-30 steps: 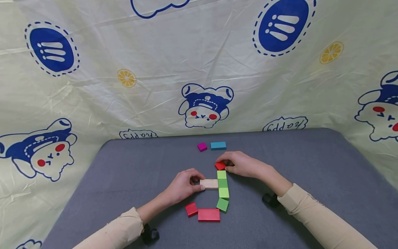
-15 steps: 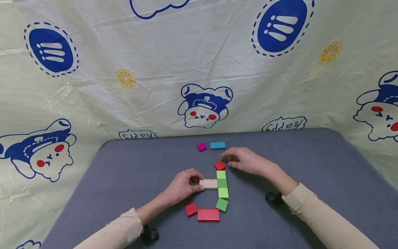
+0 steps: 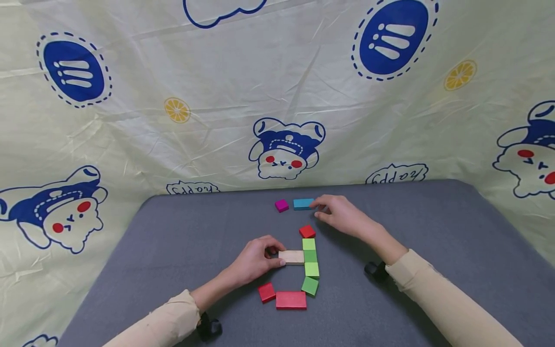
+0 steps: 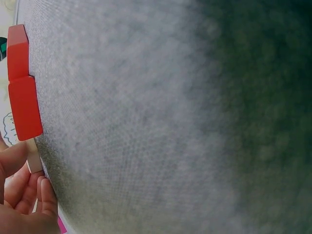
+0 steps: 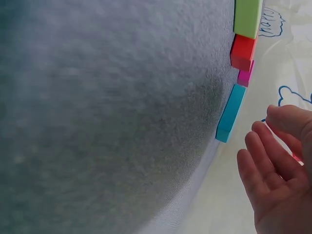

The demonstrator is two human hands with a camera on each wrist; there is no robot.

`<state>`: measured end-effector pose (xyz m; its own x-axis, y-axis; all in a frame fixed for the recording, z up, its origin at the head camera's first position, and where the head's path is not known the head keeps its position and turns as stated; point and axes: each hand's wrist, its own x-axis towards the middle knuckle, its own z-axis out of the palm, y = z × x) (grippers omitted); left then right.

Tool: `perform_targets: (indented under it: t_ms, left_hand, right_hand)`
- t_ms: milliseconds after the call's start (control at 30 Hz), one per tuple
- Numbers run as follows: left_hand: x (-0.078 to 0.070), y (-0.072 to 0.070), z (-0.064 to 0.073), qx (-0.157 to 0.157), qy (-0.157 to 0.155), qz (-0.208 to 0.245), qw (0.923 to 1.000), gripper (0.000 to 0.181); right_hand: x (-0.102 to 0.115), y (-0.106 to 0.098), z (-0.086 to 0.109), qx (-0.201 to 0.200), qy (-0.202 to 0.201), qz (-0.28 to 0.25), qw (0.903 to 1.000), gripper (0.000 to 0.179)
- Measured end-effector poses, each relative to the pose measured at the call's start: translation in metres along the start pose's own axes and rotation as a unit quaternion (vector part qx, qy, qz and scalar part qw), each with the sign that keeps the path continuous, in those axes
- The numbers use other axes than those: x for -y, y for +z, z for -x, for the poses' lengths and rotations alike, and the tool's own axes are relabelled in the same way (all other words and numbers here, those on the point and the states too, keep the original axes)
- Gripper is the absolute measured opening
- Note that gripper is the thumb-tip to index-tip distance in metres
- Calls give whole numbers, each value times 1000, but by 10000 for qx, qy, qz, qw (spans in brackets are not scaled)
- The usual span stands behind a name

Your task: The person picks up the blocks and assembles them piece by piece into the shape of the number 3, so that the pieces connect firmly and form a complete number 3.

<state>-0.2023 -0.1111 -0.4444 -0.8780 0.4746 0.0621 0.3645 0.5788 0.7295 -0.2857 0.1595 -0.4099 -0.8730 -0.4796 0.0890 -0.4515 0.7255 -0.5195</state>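
Observation:
My left hand (image 3: pixel 256 258) pinches the left end of a pale wooden block (image 3: pixel 293 257) between thumb and fingers; the block lies flat on the table. Its right end meets a column of light and darker green blocks (image 3: pixel 310 256). Beyond the column's far end sits a tilted red block (image 3: pixel 307 231). Over the right end of a blue block (image 3: pixel 302 204), my right hand (image 3: pixel 340 214) hovers with loosely bent fingers and nothing between them. In the right wrist view the fingers (image 5: pixel 265 158) are apart from the blue block (image 5: pixel 231 114).
A magenta block (image 3: pixel 282 206) lies left of the blue one at the back. Nearer me are a red rectangular block (image 3: pixel 291 300) and a smaller tilted red block (image 3: pixel 267 292). Behind the grey tabletop (image 3: pixel 195 226) hangs a printed curtain (image 3: pixel 217 144).
My right hand has let go of the red block at the column's far end and moved away from me to the blue block. The left hand has stayed in place.

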Motion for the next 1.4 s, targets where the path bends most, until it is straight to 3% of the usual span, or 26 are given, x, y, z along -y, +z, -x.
perform_targets:
  t_ms: [200, 500, 733, 1400]
  left_hand:
    - [0, 0, -1, 4, -17, 34, 10000, 21]
    - [0, 1, -1, 0, 5, 26, 10000, 21]
    - [0, 1, 0, -27, 56, 23, 10000, 21]
    - [0, 0, -1, 29, 4, 6, 10000, 21]
  right_hand:
    - [-6, 0, -14, -97, 217, -1, 9997, 30]
    - [-16, 3, -31, 48, 544, -190, 9983, 36]
    - [-23, 8, -43, 210, 697, -18, 9973, 37]
    - [-18, 7, -43, 488, 754, -28, 9960, 30]
